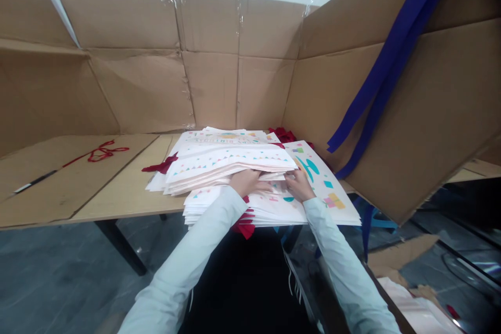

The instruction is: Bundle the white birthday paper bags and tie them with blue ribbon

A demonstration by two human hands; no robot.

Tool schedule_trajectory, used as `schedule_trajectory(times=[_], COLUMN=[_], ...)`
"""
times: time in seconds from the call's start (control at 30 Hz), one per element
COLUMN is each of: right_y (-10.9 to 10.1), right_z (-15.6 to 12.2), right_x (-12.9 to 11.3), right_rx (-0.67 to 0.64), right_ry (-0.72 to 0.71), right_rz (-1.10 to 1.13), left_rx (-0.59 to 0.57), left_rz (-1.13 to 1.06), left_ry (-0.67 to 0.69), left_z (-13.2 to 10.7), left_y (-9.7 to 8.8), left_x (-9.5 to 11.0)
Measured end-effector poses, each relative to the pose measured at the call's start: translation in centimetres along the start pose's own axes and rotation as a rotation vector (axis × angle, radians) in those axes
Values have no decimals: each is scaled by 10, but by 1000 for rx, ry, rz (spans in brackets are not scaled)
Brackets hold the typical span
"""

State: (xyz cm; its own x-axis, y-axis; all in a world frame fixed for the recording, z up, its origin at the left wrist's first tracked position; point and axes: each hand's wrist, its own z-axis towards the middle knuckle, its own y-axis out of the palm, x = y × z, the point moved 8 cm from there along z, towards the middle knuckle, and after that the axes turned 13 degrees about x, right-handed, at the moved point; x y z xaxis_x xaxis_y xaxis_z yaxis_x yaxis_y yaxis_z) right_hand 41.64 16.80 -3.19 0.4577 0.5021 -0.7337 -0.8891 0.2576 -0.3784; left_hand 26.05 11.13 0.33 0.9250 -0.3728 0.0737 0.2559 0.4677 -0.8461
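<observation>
Stacks of white printed paper sheets (pixel 230 164) with coloured shapes lie on the wooden table (pixel 129 193). My left hand (pixel 246 181) rests at the front edge of the upper stack, its fingers curled under the sheets. My right hand (pixel 299 185) lies on the lower stack (pixel 324 188) beside it, fingers pinched on the edge of a sheet. Red ribbon pieces (pixel 243 225) poke out from under the stacks near my left wrist.
Brown cardboard walls (pixel 235 78) surround the table on three sides. A blue strip (pixel 387 62) hangs down the right-hand board. A red ribbon (pixel 99 152) and a pen (pixel 33 182) lie at the left. More red ribbon (pixel 160 166) sits beside the stacks.
</observation>
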Motion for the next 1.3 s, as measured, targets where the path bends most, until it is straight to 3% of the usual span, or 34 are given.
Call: schedule_trajectory(times=[0.2, 0.4, 0.6, 0.73, 0.8, 0.87, 0.97, 1.13, 1.3], right_y=[-2, 11, 8, 0, -4, -2, 2, 8, 11], right_z=[-6, -12, 3, 3, 1, -3, -8, -6, -4], right_x=[8, 0, -3, -1, 4, 8, 9, 8, -5], right_rx=[30, -171, 39, 90, 53, -63, -174, -136, -86], right_ry=[15, -92, -164, -134, -76, -32, -37, -2, -67], right_rz=[28, -51, -57, -32, -44, -25, -16, -58, 180], left_rx=[-18, -19, 8, -9, -2, 7, -23, -7, 65], left_rz=[71, 106, 35, -30, -2, 45, 95, 102, 50], left_ry=[-41, -46, -21, 10, -13, -30, -55, -43, -16], left_z=[0, 0, 0, -1, -1, -1, -1, 0, 0], left_y=[0, 3, -2, -1, -1, -1, 2, 1, -3], left_x=[-2, -3, -1, 1, 0, -1, -2, -1, -1])
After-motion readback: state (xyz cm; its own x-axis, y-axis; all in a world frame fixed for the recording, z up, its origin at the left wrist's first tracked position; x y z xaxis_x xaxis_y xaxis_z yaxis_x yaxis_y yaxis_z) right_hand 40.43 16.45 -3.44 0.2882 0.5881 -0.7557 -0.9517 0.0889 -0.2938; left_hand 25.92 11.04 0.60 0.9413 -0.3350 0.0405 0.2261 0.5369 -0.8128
